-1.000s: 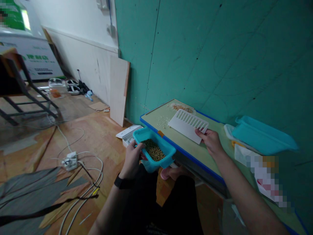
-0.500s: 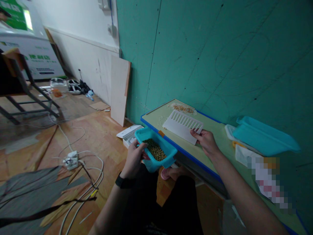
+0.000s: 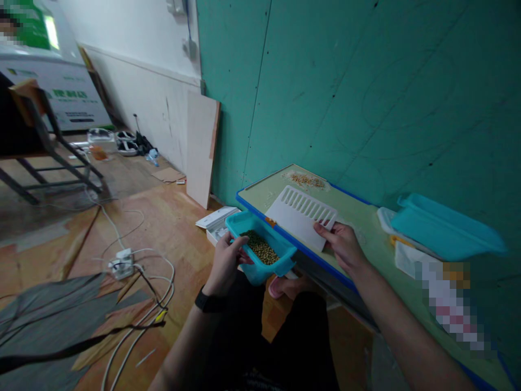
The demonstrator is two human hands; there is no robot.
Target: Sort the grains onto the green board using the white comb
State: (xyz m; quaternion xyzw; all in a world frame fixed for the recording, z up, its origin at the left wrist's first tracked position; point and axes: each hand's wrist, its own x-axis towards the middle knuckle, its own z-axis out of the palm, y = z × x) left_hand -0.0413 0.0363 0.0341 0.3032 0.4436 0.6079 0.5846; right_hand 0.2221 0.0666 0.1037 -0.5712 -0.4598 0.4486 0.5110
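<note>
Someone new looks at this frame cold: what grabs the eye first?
Probably the big green wall filling the upper right. Below it, the left hand holds a blue tub of beans at the edge of the table, while the right hand grips a white slotted sheet over the tabletop. A second tub sits toward the table's right, by the wall.

Right hand (image 3: 344, 247): fingertips hidden under white slotted board (image 3: 297, 220). Left hand (image 3: 223, 260): fingers partly hidden behind blue tub (image 3: 280, 251). Pale grains (image 3: 271, 194), table's (image 3: 382, 252) left edge: too small to tell. Packet (image 3: 448, 304), back edge: print pixelated. Chair (image 3: 30, 89): cut off left.
</note>
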